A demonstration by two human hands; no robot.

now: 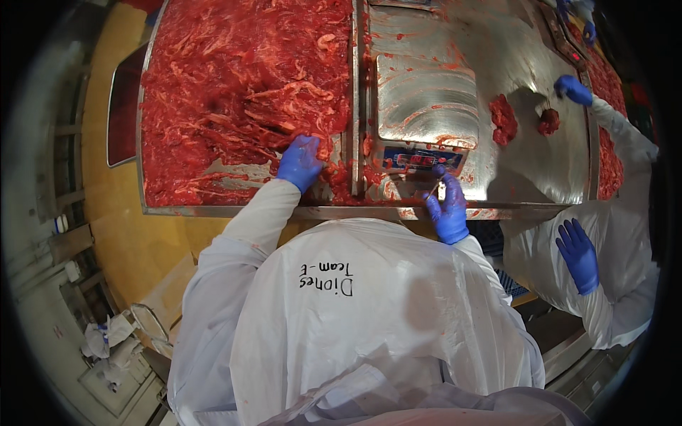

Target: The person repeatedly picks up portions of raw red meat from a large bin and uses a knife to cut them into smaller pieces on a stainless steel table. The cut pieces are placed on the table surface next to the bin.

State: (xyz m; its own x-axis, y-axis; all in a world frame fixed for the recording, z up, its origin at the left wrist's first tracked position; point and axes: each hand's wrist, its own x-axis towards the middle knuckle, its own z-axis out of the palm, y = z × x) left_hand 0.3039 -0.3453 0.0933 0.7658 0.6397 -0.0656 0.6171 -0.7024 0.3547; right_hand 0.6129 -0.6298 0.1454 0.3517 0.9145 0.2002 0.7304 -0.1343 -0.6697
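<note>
My left hand [300,165], in a blue glove, is closed on the near right edge of a large heap of sliced raw red meat [234,92] in a metal tray. Its fingertips are partly hidden in the meat. My right hand [449,209], also gloved in blue, is bent around a thin skewer-like stick [434,188], which is held between thumb and fingers. This hand hovers just in front of the display of a metal scale [426,99]. Red smears and bits of meat lie on the scale's plate and around its base.
To the right, two clumps of meat [503,121] lie on the steel table [526,170]. A co-worker's gloved hand [574,90] is above the farther clump, the other gloved hand [578,257] lower down. A metal rim [355,211] runs along the table's near edge.
</note>
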